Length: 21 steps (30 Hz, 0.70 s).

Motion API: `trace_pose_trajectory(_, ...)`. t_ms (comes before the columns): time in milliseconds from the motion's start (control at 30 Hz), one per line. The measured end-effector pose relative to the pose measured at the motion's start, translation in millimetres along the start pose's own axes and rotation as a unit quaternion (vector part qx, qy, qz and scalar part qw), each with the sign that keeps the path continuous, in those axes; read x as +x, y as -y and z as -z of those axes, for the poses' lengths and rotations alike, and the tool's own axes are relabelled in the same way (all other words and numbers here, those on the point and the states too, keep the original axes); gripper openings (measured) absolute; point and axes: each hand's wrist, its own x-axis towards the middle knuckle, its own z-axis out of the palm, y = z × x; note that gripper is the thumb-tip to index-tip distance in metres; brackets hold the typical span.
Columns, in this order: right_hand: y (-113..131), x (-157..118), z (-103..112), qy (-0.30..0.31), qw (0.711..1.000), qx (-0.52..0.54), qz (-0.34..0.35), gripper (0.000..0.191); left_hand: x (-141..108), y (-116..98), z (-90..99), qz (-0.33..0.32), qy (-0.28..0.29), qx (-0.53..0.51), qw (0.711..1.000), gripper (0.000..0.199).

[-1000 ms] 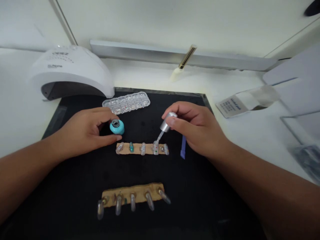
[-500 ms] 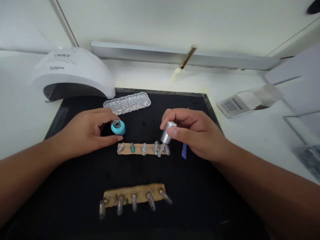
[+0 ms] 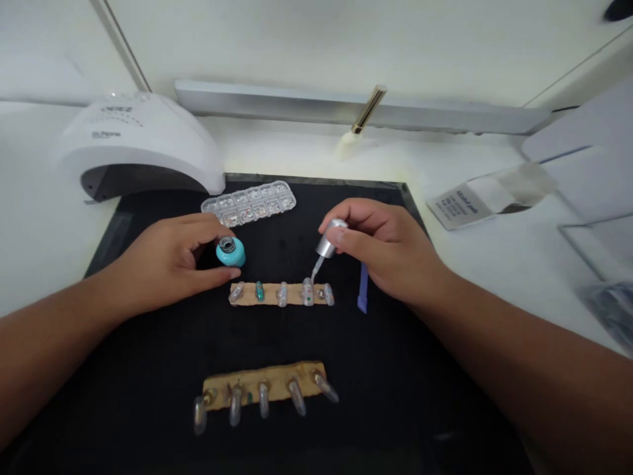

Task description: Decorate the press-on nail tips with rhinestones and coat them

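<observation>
Between its thumb and fingers, my left hand (image 3: 173, 257) holds an uncapped turquoise bottle (image 3: 231, 253) with a dark neck. My right hand (image 3: 386, 247) grips the silver cap (image 3: 328, 239) of a brush. The brush tip (image 3: 314, 274) points down at the top end of a glittery nail tip (image 3: 307, 292); whether it touches cannot be told. That nail tip sits on a tan strip (image 3: 271, 295) with several others, one of them green (image 3: 260, 291). Nearer me lies a second tan strip (image 3: 252, 380) with several clear, shiny nail tips.
A white domed lamp (image 3: 143, 142) stands at the back left. Beside it is a clear compartment case (image 3: 257, 201). A purple tool (image 3: 362, 290) lies by my right hand. Farther off are a gold-capped bottle (image 3: 368, 111) and an alcohol pad box (image 3: 457, 204).
My right hand has lifted the brush up and back, from the gap near the strip's right end to the top of the glittery nail tip. My left hand still holds the bottle.
</observation>
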Motion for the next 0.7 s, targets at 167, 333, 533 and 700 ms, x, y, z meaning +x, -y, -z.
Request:
trace_pose_trajectory(167, -0.2, 0.2, 1.2, -0.027, 0.999, 0.019, -0.008, 0.012, 0.6, -2.3, 0.9, -0.003, 0.005, -0.002, 1.0, 0.021)
trace_pose_trajectory(333, 3.1, -4.2, -0.7, -0.003, 0.995, 0.095, 0.009, 0.008, 1.0, -3.2, 0.8, -0.006, 0.002, -0.004, 1.0, 0.02)
trace_pose_trajectory(533, 6.3, -7.9, -3.7, 0.044, 0.998, 0.035, -0.028, 0.01, 0.8, -1.8, 0.8, -0.009, 0.005, -0.009, 1.0, 0.021)
trace_pose_trajectory(700, 2.9, -2.7, -2.7, -0.008, 1.0, -0.022, -0.018, 0.014, 1.0, -0.9, 0.4, -0.013, 0.004, -0.005, 1.0, 0.021)
